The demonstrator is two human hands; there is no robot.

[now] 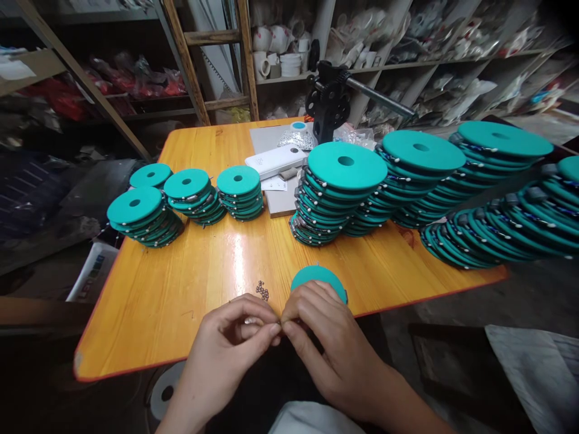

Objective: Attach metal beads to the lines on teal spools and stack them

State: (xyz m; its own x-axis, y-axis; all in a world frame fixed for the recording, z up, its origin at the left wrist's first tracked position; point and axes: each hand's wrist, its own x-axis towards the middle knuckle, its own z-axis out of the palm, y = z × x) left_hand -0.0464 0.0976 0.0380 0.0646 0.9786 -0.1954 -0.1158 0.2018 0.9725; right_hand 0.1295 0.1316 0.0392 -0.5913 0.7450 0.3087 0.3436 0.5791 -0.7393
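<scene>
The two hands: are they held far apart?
No, the left hand and right hand are close together at their fingertips.

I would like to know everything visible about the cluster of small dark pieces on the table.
The cluster is small, roundish, dark brown pieces lying loosely together, some touching, with pale spots that may be holes or glints; their material I cannot tell. It rests on the wooden tabletop near the front edge, left of the lone teal disc.
</scene>
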